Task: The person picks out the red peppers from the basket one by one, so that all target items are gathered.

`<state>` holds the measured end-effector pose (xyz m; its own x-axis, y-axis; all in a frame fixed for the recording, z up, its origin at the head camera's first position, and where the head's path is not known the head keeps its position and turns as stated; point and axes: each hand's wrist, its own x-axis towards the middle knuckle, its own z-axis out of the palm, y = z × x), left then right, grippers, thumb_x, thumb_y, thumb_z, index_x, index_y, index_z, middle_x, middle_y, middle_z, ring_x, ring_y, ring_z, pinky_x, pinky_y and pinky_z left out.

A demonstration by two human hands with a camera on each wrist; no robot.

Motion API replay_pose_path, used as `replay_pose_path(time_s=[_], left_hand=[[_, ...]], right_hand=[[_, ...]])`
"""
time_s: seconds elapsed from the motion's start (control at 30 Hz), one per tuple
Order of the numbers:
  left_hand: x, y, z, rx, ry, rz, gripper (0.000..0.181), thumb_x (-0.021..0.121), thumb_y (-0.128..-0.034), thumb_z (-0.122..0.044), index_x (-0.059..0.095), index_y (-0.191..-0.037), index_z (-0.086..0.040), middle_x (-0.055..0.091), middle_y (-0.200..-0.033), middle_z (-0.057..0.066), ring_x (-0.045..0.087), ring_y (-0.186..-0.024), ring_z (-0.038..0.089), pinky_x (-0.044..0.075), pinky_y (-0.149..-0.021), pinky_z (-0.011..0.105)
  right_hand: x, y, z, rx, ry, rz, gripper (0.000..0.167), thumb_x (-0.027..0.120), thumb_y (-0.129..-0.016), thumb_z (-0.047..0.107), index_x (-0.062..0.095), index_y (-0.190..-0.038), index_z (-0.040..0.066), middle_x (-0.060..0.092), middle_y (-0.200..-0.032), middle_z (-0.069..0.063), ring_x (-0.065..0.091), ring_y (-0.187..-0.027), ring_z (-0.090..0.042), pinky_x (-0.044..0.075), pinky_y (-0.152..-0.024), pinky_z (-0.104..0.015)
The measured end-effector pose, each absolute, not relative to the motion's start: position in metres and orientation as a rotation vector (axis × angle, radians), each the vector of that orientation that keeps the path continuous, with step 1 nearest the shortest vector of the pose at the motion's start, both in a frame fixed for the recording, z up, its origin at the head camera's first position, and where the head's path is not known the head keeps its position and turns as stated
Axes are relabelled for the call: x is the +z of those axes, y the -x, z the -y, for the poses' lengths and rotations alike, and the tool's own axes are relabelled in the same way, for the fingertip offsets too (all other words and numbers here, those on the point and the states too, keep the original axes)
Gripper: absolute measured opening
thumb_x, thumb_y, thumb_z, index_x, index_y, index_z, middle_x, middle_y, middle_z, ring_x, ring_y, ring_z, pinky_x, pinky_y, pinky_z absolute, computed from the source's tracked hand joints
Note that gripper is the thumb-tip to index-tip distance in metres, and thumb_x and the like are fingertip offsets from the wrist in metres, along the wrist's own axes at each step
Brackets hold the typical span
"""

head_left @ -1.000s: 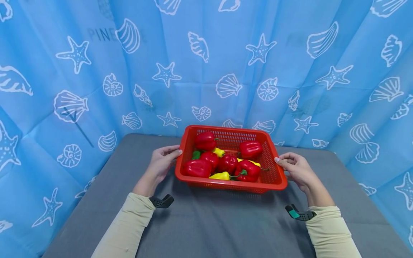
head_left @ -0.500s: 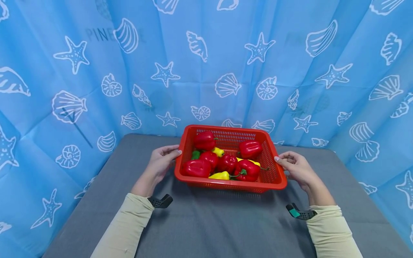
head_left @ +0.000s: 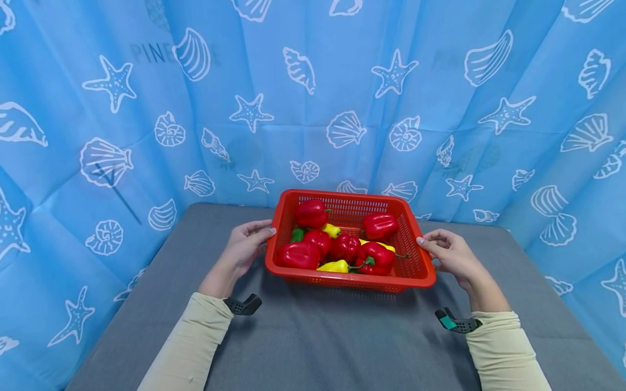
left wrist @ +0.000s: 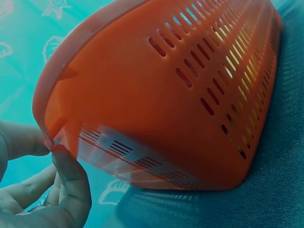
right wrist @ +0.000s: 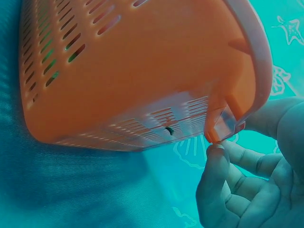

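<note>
A red slotted plastic basket point(head_left: 342, 279) rests on the grey cloth, holding several red peppers point(head_left: 299, 255) and a few yellow ones point(head_left: 335, 266). A bit of green point(head_left: 297, 235) shows at its left inside. My left hand point(head_left: 243, 251) pinches the basket's left rim between thumb and fingers; in the left wrist view, the fingertips of that hand point(left wrist: 52, 185) meet under the rim of the basket point(left wrist: 109, 90). At the opposite end my right hand point(head_left: 454, 259) pinches the right rim, also seen in the right wrist view, where the hand point(right wrist: 251, 175) grips the basket's edge point(right wrist: 263, 61).
Grey cloth point(head_left: 323, 347) covers the table under and in front of the basket. A blue curtain point(head_left: 313, 108) printed with white shells and starfish hangs close behind the table and along both sides. Black wrist mounts point(head_left: 244, 305) sit at both sleeve cuffs.
</note>
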<state>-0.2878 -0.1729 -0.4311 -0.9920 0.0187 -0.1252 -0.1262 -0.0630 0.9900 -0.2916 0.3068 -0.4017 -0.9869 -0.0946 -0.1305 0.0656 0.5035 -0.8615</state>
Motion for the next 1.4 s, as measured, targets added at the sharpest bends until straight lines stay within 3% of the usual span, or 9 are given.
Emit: replay_pose_path(time_s=[0.63, 0.97, 1.4], left_hand=[[-0.431, 0.288, 0.173, 2.209, 0.114, -2.058, 0.049, 0.071, -0.1025, -0.026, 0.06, -0.147, -0.011, 0.065, -0.143, 0.014, 0.07, -0.115, 0.021, 0.06, -0.104, 0.041], [-0.429, 0.287, 0.173, 2.213, 0.109, -2.067, 0.049, 0.072, -0.1021, -0.026, 0.06, -0.147, -0.011, 0.065, -0.143, 0.013, 0.069, -0.116, 0.022, 0.062, -0.098, 0.035], [-0.43, 0.287, 0.173, 2.216, 0.102, -2.065, 0.048, 0.072, -0.1024, -0.026, 0.061, -0.147, -0.011, 0.066, -0.143, 0.014, 0.07, -0.115, 0.021, 0.063, -0.096, 0.034]], right_hand=[[-0.4, 0.289, -0.308, -1.444, 0.04, -2.668, 0.054, 0.061, -0.107, 0.042, 0.056, -0.136, -0.004, 0.072, -0.107, -0.003, 0.07, -0.086, -0.007, 0.065, -0.077, -0.031], [-0.397, 0.287, -0.307, -1.511, 0.062, -2.791, 0.056, 0.06, -0.107, 0.042, 0.056, -0.141, -0.003, 0.06, -0.13, -0.02, 0.063, -0.096, -0.005, 0.063, -0.079, -0.023], [-0.39, 0.281, -0.3, -1.549, 0.201, -2.885, 0.052, 0.065, -0.106, 0.035, 0.056, -0.145, 0.002, 0.059, -0.142, -0.022, 0.062, -0.101, 0.01, 0.056, -0.081, -0.011]])
